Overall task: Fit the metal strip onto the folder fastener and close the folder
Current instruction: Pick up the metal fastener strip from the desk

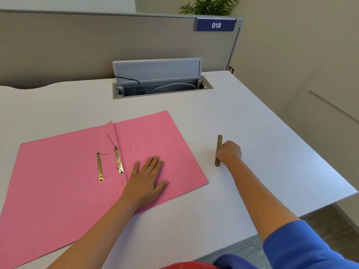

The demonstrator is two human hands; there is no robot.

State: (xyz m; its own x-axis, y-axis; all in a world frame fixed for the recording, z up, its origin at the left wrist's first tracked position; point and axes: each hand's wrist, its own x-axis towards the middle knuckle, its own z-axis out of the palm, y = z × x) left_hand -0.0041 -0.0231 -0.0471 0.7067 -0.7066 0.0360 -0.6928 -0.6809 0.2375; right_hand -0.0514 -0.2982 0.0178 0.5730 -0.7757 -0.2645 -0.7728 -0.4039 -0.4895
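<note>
The pink folder [58, 181] lies open on the desk [252, 117], fastener [100, 166] inside. The left hand [149, 177] presses flat on it; the right hand [230, 152] pinches the strip [219, 146] beside it.

A white desk [242, 113] was backed by a grey partition [77, 45] labelled 018 [216, 25]. An open cable tray [159, 86] was set into it; a potted plant [207, 5] was seen behind.
</note>
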